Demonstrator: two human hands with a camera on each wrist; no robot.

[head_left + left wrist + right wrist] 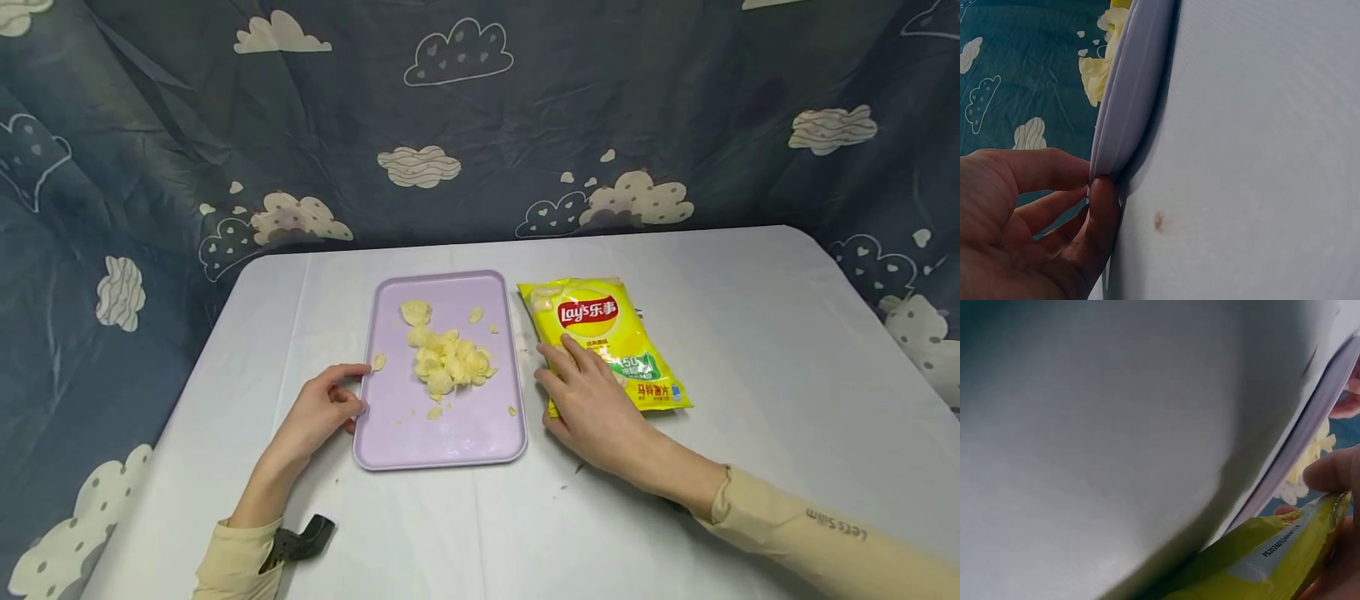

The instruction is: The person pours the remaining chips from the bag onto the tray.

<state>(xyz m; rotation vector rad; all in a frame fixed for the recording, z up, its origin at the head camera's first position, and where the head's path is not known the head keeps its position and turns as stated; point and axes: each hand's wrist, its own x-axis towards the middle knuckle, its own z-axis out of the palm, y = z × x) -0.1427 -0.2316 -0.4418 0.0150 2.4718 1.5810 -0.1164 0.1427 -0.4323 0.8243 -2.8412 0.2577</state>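
Observation:
A lilac tray [480, 433] lies on the white table, with a heap of potato chips [453, 362] in its middle and loose crumbs around it. My left hand [318, 412] is at the tray's left edge. In the left wrist view, its index finger and thumb [1104, 206] pinch the rim. A yellow Lay's chip bag [588, 312] lies to the right of the tray, printed side up. My right hand [600, 417] grips the bag's near left edge. In the right wrist view, the thumb [1332, 472] is at the edge of the bag and the other fingers are mostly hidden.
The white cloth-covered table [735, 333] carries a few dark specks near its front. A dark curtain [480, 117] with cloud prints hangs behind it. A black wrist device [303, 540] sits at the left cuff.

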